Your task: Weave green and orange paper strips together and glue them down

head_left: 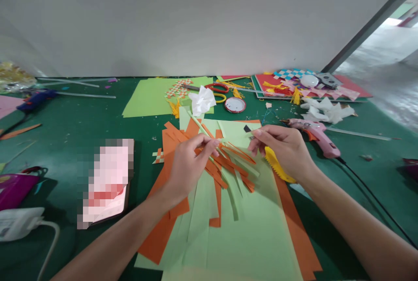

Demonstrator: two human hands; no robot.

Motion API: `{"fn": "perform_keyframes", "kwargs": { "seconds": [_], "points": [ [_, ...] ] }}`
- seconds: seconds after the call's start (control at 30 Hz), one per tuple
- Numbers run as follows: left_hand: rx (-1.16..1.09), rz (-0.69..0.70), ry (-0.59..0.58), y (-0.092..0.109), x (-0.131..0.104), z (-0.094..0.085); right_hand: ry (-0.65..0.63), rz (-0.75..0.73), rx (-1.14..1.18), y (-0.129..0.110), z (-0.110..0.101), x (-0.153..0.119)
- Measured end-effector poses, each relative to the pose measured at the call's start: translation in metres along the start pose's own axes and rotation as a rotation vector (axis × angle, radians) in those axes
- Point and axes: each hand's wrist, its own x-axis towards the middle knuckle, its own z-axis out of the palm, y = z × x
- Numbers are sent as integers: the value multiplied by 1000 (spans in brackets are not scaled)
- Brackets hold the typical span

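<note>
My left hand (194, 163) is closed in a pinch on a narrow pale green paper strip (235, 142). Fingertips together, my right hand (284, 148) is at the strip's other side, with a small black-tipped object (247, 129) poking out that I cannot make out. Below both hands lies a loose heap of orange paper strips (214, 170) and green strips (232, 196), on top of pale green sheets (248, 237) and orange sheets (295, 229). A yellow piece with a jagged edge (277, 166) shows partly beneath my right hand.
On the green table (98, 128) are a phone (109, 181) at left, a pink glue gun (315, 135) with its cable at right, and a blue glue gun (37, 99). Scissors (220, 89), crumpled tissue (201, 100) and a round tape roll (235, 104) lie behind, before a white partition (183, 20).
</note>
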Motion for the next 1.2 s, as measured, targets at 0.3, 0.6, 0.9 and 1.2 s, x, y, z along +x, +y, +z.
{"fn": "perform_keyframes", "kwargs": {
  "seconds": [0.3, 0.6, 0.9, 1.2],
  "points": [
    [31, 35, -41, -1, -1, -1, 14, 4, -22, 1, -1, 1],
    [73, 54, -15, -2, 1, -2, 4, 3, -74, 0, -1, 1],
    [120, 77, -87, -9, 3, -1, 55, 12, -98, 1, -1, 3],
    [495, 619, -344, -26, 6, 3, 141, -127, -797, 19, -8, 10]
  ]
}}
